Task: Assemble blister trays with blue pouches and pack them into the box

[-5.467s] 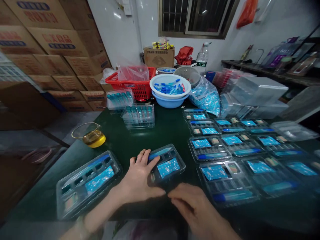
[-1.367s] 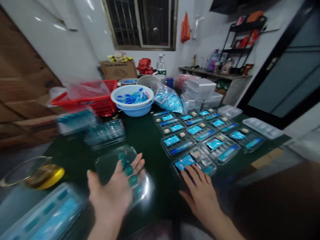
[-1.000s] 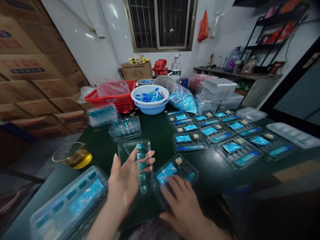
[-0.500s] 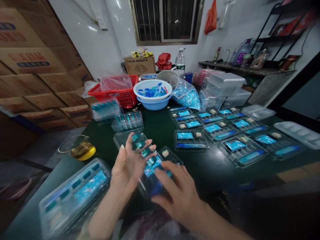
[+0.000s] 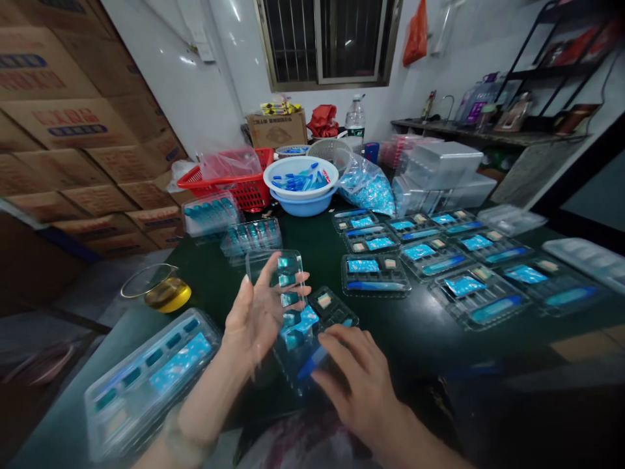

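Note:
My left hand holds a clear plastic tray, tilted up, with a row of teal pieces along its right side. A patterned blue packet shows beside and through the plastic. Below it, my right hand curls its thumb and fingers round one end of a blue pen; its contact with the tray edge is unclear. Just behind my right hand lies a dark-looking clear tray with a cream block. At lower left sits a filled clear case.
Several filled trays spread across the right of the dark green table. Farther back stand a white basin of blue pens, a red basket, a bag of blue packets and stacked clear boxes. Yellow tape lies left.
My left hand has turned the clear tray more upright, and its teal row now runs nearly vertical. My right hand has drawn slightly right and down, exposing more of the blue pen.

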Tool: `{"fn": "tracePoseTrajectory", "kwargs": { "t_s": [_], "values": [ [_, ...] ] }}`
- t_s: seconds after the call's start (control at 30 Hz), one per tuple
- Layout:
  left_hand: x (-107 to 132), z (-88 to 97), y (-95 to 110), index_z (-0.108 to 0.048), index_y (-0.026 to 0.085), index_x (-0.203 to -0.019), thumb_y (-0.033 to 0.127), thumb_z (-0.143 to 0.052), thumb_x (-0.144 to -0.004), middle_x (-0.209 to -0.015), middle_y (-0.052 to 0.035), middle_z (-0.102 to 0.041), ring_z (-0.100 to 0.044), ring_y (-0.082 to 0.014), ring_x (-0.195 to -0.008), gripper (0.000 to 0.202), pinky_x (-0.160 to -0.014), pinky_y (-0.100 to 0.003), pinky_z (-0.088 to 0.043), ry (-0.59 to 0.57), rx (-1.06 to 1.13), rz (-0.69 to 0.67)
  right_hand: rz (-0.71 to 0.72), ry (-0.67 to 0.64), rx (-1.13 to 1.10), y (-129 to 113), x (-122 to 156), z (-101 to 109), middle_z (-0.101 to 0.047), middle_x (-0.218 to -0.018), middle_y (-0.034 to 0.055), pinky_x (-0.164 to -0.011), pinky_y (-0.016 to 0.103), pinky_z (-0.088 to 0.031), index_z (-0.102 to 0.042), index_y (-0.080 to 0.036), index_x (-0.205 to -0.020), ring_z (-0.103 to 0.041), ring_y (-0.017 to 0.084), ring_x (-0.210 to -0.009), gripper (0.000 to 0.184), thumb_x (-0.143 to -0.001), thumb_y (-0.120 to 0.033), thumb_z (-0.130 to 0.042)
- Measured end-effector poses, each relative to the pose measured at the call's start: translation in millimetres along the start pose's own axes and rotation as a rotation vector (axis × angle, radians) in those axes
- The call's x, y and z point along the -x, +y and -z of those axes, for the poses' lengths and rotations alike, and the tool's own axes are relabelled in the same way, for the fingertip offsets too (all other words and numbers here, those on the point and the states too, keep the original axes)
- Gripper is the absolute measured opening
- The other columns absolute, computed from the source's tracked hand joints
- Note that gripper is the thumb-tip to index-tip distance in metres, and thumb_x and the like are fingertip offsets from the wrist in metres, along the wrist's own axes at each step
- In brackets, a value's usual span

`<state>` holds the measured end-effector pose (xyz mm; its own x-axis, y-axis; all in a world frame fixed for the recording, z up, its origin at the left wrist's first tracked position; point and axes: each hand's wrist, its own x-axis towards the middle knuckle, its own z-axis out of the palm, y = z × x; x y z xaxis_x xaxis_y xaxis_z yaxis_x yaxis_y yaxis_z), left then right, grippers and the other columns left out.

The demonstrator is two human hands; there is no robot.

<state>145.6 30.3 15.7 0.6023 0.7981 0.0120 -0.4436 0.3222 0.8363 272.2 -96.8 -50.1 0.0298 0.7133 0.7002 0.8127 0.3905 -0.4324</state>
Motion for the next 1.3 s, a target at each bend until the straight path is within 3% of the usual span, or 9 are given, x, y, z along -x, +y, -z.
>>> {"fn": "tracePoseTrajectory", "kwargs": {
  "t_s": [0.13, 0.2, 0.3, 0.43, 0.57, 0.87, 1.07, 1.2, 1.3],
  "values": [
    [2.1, -13.2, -11.1, -0.031, 0.031, -0.133, 0.061, -0.062, -0.068, -0.107, -0.0092, -0.059, -0.056, -0.0294, -0.099, 0.077, -0.083, -0.044, -0.045, 0.081, 0.076, -0.059, 0.098, 0.1, 0.03, -4.3, -8.1, -3.5, -0.059, -0.104, 0.0121, -0.074, 0.037, -0.046, -0.055, -0.013, -0.112, -0.056, 0.022, -0.091, 0.037, -0.08, -0.031, -0.062],
    [3.2, -18.7, -16.0, -0.032, 0.035, -0.131, 0.059, -0.066, -0.066, -0.104, -0.0059, -0.06, -0.057, -0.0281, -0.099, 0.077, -0.086, -0.045, -0.044, 0.086, 0.123, -0.065, 0.117, 0.137, 0.061, -2.9, -14.4, -3.4, -0.062, -0.099, 0.0094, -0.073, 0.035, -0.046, -0.057, -0.016, -0.107, -0.056, 0.021, -0.089, 0.027, -0.08, -0.02, -0.061],
    [3.0, -18.5, -15.9, -0.029, 0.037, -0.133, 0.062, -0.069, -0.061, -0.102, -0.005, -0.06, -0.057, -0.029, -0.1, 0.086, -0.085, -0.045, -0.045, 0.079, 0.138, -0.065, 0.097, 0.196, 0.044, 6.0, -24.0, 7.2, -0.064, -0.096, 0.0063, -0.075, 0.036, -0.046, -0.059, -0.02, -0.102, -0.056, 0.02, -0.091, 0.027, -0.08, -0.007, -0.055],
    [4.9, -2.6, -4.7, -0.034, 0.026, -0.134, 0.068, -0.053, -0.072, -0.097, -0.0108, -0.062, -0.059, -0.0305, -0.093, 0.077, -0.074, -0.042, -0.049, 0.092, -0.008, -0.015, -0.003, 0.179, -0.115, 23.1, -38.7, 35.0, -0.063, -0.096, 0.0055, -0.08, 0.034, -0.048, -0.059, -0.019, -0.101, -0.057, 0.017, -0.091, 0.022, -0.082, -0.009, -0.053],
    [14.5, 14.6, 1.0, -0.049, 0.015, -0.116, 0.05, -0.046, -0.085, -0.095, -0.0141, -0.063, -0.061, -0.0266, -0.086, 0.047, -0.072, -0.037, -0.049, 0.23, -0.2, 0.042, -0.139, 0.095, -0.237, 35.5, -50.0, 48.8, -0.063, -0.091, 0.0029, -0.076, 0.031, -0.05, -0.058, -0.021, -0.103, -0.059, 0.015, -0.084, 0.019, -0.085, -0.016, -0.053],
    [20.2, 32.7, -9.5, -0.056, 0.013, -0.106, 0.042, -0.053, -0.084, -0.095, -0.0143, -0.065, -0.063, -0.025, -0.08, 0.036, -0.068, -0.036, -0.049, 0.321, -0.279, -0.036, -0.309, 0.081, -0.446, 37.1, -47.8, 30.0, -0.065, -0.085, 0.0004, -0.067, 0.023, -0.049, -0.059, -0.02, -0.097, -0.06, 0.011, -0.074, 0.014, -0.084, -0.019, -0.057],
    [17.3, 34.3, -13.1, -0.062, 0.011, -0.101, 0.038, -0.066, -0.075, -0.086, -0.01, -0.066, -0.063, -0.0193, -0.072, 0.037, -0.063, -0.027, -0.048, 0.433, -0.366, -0.085, -0.461, 0.041, -0.549, 41.4, -45.9, 32.0, -0.065, -0.085, -0.0001, -0.072, 0.024, -0.048, -0.059, -0.022, -0.1, -0.06, 0.013, -0.079, 0.017, -0.083, -0.024, -0.058],
    [13.4, 30.9, -15.5, -0.057, 0.016, -0.105, 0.031, -0.074, -0.067, -0.089, -0.0073, -0.063, -0.063, -0.0203, -0.072, 0.044, -0.063, -0.029, -0.05, 0.608, -0.239, -0.171, -0.565, 0.169, -0.587, 37.4, -36.4, 21.0, -0.064, -0.082, 0.0001, -0.07, 0.024, -0.049, -0.059, -0.021, -0.092, -0.06, 0.013, -0.076, 0.009, -0.083, -0.024, -0.058],
    [14.5, 21.3, -18.3, -0.055, 0.015, -0.102, 0.04, -0.074, -0.067, -0.089, -0.0105, -0.062, -0.064, -0.0267, -0.082, 0.047, -0.068, -0.035, -0.051, 0.621, -0.092, -0.047, -0.459, 0.277, -0.463, 26.5, -28.4, 7.9, -0.062, -0.085, 0.0015, -0.071, 0.026, -0.048, -0.057, -0.021, -0.089, -0.059, 0.014, -0.078, 0.007, -0.083, -0.016, -0.056]
  ]
}}
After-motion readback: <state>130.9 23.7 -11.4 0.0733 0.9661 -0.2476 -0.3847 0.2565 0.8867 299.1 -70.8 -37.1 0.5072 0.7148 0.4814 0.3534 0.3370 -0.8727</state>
